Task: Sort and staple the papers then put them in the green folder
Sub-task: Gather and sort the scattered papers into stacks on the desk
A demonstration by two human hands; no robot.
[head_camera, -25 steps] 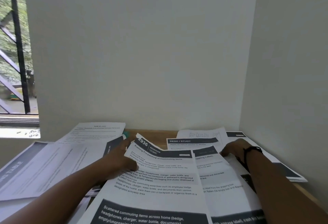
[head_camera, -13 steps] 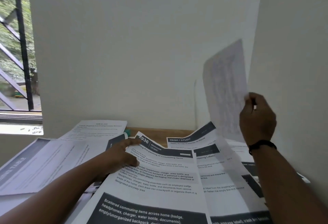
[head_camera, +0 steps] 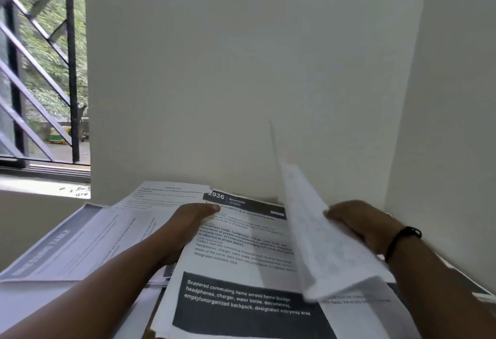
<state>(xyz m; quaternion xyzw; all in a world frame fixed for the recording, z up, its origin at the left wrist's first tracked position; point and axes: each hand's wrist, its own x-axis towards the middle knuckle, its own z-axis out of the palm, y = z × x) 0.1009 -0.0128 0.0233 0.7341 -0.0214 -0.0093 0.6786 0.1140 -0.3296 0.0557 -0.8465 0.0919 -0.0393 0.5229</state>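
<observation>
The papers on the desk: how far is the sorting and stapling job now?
Nothing looks finished. Printed sheets lie loose around the desk; no stapler or green folder is in view. In hand: the right hand holds a raised sheet, while the left hand rests on the 2936 Bedroom page. Left to do: most sorting, the stapling and the filing.

White papers with black and grey on them

The top paper (head_camera: 241,253) is white with black words and two black bars with white letters. The paper (head_camera: 69,242) on the left is white with a grey strip and pale letters. The lifted sheet (head_camera: 322,244) is white with faint grey print. The wristband (head_camera: 400,239) is black. The wall (head_camera: 241,70) is plain white. The window bars (head_camera: 70,70) are black, with green leaves behind.
</observation>
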